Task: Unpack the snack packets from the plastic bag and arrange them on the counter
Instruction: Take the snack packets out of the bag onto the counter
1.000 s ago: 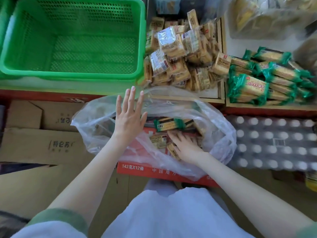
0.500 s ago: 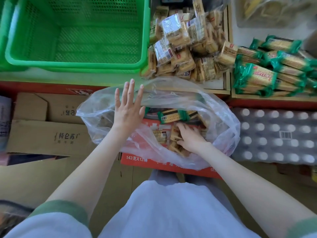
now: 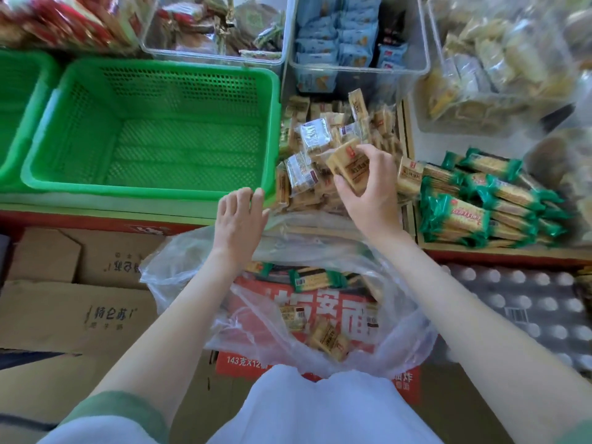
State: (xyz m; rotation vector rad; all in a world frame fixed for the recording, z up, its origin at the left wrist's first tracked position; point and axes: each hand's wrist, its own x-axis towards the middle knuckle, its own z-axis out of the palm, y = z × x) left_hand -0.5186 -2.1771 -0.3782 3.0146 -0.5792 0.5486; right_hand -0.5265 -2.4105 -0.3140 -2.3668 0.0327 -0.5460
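A clear plastic bag (image 3: 179,267) lies open on a red carton in front of me, with several tan and green snack packets (image 3: 315,280) still inside. My right hand (image 3: 373,190) grips a few tan snack packets (image 3: 347,163) above the pile of tan packets (image 3: 307,174) on the counter. My left hand (image 3: 238,219) hovers over the bag's far rim with fingers loosely bent downward, holding nothing.
An empty green basket (image 3: 153,133) stands at left on the counter. Green-wrapped packets (image 3: 474,206) are stacked at right. Clear bins of snacks (image 3: 358,43) line the back. Cardboard boxes (image 3: 64,283) sit lower left, a shrink-wrapped bottle pack (image 3: 528,309) lower right.
My right hand has left the bag and risen to the tan pile with packets in its grip. My left hand has moved toward the counter edge and its fingers have curled down.
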